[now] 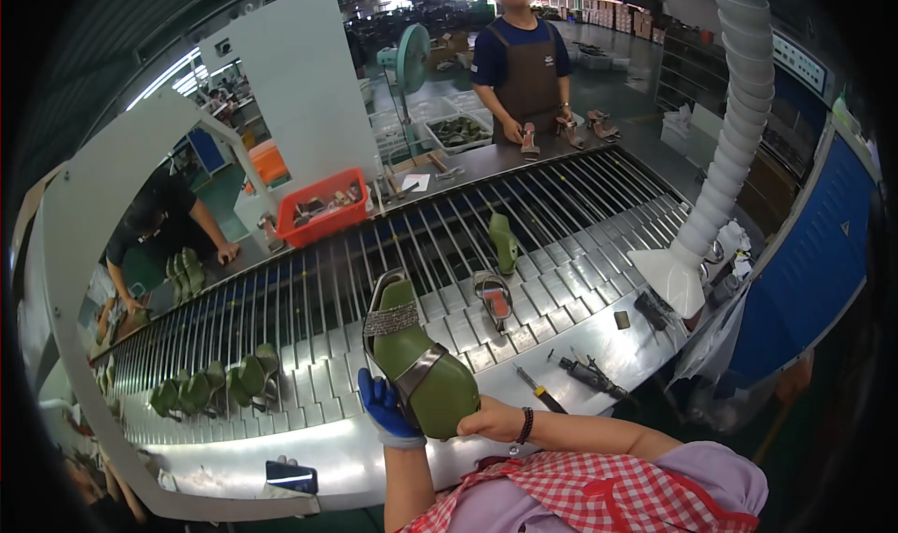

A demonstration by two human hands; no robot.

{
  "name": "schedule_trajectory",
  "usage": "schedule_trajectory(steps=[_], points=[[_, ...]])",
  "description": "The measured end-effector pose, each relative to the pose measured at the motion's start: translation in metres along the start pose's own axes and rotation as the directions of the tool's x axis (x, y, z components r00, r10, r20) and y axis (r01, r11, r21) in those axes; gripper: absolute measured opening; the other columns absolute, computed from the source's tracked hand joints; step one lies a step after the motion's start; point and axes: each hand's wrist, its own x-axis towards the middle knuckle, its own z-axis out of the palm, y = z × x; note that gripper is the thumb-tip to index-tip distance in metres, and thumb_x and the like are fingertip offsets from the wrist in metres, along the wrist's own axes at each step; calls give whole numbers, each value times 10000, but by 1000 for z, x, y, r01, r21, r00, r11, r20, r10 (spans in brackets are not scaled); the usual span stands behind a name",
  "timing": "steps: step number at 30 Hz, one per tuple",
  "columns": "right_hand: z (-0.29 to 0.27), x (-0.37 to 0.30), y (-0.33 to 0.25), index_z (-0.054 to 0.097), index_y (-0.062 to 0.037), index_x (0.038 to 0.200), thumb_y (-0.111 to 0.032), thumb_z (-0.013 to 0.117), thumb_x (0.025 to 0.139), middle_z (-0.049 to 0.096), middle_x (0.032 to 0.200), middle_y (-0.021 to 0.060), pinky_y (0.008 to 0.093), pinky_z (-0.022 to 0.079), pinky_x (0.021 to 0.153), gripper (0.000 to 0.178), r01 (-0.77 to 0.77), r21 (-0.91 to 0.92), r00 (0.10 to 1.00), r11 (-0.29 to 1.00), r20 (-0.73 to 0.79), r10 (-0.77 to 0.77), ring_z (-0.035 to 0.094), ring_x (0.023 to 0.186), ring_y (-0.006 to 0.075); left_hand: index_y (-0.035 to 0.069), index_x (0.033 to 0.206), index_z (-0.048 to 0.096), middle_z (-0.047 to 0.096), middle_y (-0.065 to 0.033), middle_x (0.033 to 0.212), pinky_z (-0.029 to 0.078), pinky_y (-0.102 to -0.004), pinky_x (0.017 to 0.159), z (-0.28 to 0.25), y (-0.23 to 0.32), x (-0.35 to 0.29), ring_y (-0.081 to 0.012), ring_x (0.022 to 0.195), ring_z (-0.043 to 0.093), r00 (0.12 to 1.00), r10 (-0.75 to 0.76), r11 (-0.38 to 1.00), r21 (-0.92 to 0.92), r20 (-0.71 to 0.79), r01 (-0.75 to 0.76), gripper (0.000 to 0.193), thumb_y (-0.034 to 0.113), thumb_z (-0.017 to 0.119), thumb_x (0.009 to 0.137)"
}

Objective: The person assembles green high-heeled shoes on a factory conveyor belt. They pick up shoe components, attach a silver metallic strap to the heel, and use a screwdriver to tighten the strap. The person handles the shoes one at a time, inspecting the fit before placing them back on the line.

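Note:
Above the near edge of the conveyor I hold a green shoe last (440, 397) fitted with a sandal that has a glittery strap (391, 319) and a dark metallic strap. My left hand (385, 409), in a blue and grey glove, is closed along its left side, with some fingers hidden behind it. My bare right hand (493, 420) grips the rounded end closest to me. Just beyond, a strappy sandal (493, 299) with an orange-red insole sits on the slats. Past it a bare green last (503, 243) lies on the conveyor.
A slatted metal conveyor (318, 346) crosses in front, carrying several green lasts (192, 393) at left. A yellow-handled screwdriver (541, 390), black tool (591, 377) and phone (292, 477) lie nearby. A white duct (720, 187) hangs right; a red bin (323, 205) and two co-workers (524, 65) are opposite.

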Motion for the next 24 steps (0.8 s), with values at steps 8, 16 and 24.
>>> schedule_trajectory(steps=[8, 16, 24], points=[[-3, 3, 5, 598, -9, 1054, -67, 596, 784, 604, 921, 54, 302, 491, 759, 276, -75, 113, 994, 991, -76, 84, 567, 829, 140, 210, 556, 279, 285, 41, 524, 362, -300, 477, 14, 11, -1, -119, 465, 352, 993, -115, 991, 74, 7, 114, 527, 429, 651, 859], [8, 17, 18, 599, -43, 973, -107, 591, 823, 611, 916, 40, 323, 508, 681, 163, -104, 286, 967, 953, -195, 164, 568, 800, 127, 221, 532, 278, 258, 50, 494, 297, -275, 472, 1, 16, 43, -107, 474, 302, 995, -101, 978, 188, 28, 94, 527, 392, 622, 894], [16, 26, -7, 592, -67, 993, -109, 592, 818, 603, 932, 14, 295, 492, 617, 180, -103, 247, 963, 964, -218, 159, 546, 818, 98, 208, 586, 293, 276, 51, 549, 345, -261, 515, 30, 17, 58, -93, 522, 328, 994, -14, 956, 289, -105, 44, 483, 371, 636, 884]])
